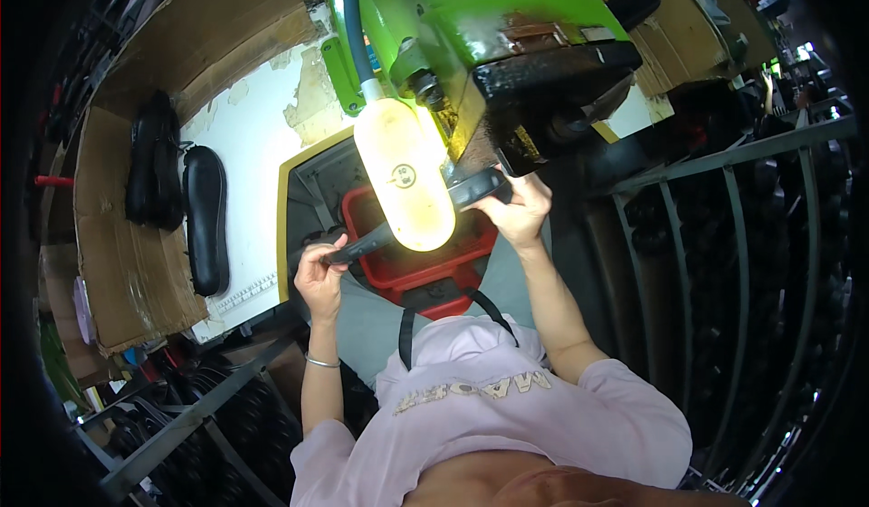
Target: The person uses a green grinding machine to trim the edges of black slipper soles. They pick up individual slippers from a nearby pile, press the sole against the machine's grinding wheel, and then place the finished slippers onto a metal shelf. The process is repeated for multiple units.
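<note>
A black shoe sole point(364, 243) is held on edge between my two hands, beneath the head of a green machine point(489, 18). My left hand point(319, 276) pinches its left end between thumb and fingers. The other end is gripped by my right hand point(522, 210), close against the machine's dark working part point(520, 145). A glowing oblong lamp point(403, 181) hides the middle of the sole. Whether the sole's edge touches the machine, I cannot tell.
Below the sole sits a red plastic bin point(385, 279). To the left, a black sole point(206, 222) lies on the worn white tabletop point(244, 158), beside a cardboard box point(127, 276) holding more. Metal racks point(665, 204) with dark items stand right and lower left.
</note>
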Demonstrator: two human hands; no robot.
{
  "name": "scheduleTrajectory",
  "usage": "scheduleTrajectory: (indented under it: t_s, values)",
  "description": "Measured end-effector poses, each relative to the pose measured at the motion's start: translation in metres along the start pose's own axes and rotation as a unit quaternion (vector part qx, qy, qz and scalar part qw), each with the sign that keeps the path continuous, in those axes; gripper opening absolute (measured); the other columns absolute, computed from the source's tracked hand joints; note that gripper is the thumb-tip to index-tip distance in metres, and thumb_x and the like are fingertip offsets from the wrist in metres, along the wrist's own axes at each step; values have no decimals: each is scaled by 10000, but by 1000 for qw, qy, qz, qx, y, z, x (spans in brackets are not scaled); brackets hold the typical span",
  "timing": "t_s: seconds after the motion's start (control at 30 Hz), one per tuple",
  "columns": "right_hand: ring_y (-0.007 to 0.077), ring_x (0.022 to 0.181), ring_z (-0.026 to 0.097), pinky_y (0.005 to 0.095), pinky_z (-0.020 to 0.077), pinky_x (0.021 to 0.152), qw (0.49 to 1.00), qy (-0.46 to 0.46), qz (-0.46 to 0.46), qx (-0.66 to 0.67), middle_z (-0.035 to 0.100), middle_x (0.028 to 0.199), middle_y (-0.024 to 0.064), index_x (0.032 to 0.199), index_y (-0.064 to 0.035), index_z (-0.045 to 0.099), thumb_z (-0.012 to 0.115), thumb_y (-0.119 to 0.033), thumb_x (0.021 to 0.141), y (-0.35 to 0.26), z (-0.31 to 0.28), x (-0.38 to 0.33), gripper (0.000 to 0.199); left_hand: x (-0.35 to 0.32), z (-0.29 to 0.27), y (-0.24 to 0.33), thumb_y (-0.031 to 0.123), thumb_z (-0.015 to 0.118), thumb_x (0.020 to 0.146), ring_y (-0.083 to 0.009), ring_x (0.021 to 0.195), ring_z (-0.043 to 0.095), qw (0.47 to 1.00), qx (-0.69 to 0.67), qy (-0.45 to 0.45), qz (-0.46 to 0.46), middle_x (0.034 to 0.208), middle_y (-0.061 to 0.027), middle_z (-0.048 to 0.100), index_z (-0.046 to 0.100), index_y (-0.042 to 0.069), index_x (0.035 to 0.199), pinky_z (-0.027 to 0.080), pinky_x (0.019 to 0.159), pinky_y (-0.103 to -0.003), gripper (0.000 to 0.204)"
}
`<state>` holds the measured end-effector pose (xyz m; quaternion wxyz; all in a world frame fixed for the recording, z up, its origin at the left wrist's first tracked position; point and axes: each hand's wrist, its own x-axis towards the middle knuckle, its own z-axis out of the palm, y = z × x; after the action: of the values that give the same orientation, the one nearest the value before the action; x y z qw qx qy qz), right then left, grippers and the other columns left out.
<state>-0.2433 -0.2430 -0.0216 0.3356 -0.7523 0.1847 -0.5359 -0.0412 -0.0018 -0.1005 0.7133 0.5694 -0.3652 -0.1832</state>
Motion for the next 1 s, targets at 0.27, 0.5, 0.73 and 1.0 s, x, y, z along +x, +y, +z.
scheduleTrajectory:
  t_s: [0.27,0.5,0.73,1.0]
  values:
    - [251,829,661,325,519,701,995,-59,-60,-56,670,986,137,1000,21,655,897,-113,524,-9,0,10,551,45,92,46,111,848,659,-318,817,660,925,361,-60,103,895,-148,673,671,2,1009,524,788,-377,407]
    - [139,889,650,277,531,743,923,-84,278,251,678,1037,102,1150,43,616,817,-12,657,77,3,-42,535,40,151,3,21,797,711,-148,835,606,990,131,6,57,928,-73,645,600,11,962,486,786,-282,319]
    - [99,906,597,246,487,769,819,2,412,399,637,1051,45,1151,-2,609,656,13,810,137,2,-104,344,20,185,1,53,790,773,-152,968,594,979,-166,90,-75,1042,-71,615,551,0,1098,475,894,-286,407]
    - [81,761,551,239,471,689,964,36,262,4,590,815,-10,858,-35,584,822,-74,717,63,-95,-4,280,35,162,17,-37,772,748,-169,1003,586,994,-100,-15,-47,1071,-69,578,496,11,1147,478,925,-311,487]
